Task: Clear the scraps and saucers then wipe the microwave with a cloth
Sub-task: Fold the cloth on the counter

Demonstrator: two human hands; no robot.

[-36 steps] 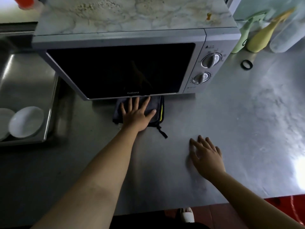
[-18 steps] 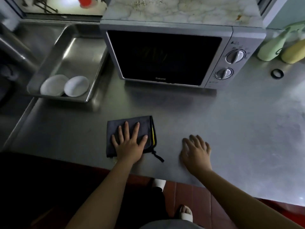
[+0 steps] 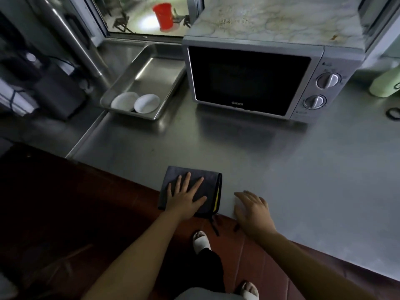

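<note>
The silver microwave [image 3: 268,83] at the back of the steel bench [image 3: 281,169] reads "Galanz" under its dark door; two white saucers [image 3: 136,102] sit in the steel tray [image 3: 151,70] just left of it. The left hand [image 3: 184,200] presses flat, fingers spread, on the folded dark cloth [image 3: 207,180] at the bench's near edge. The right hand [image 3: 253,211] rests beside it, relaxed, holding nothing.

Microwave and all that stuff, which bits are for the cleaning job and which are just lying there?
For the job: silver microwave, folded dark grey cloth, two white saucers, steel tray.

Lying about: pale green bottle, black ring, red bucket.
</note>
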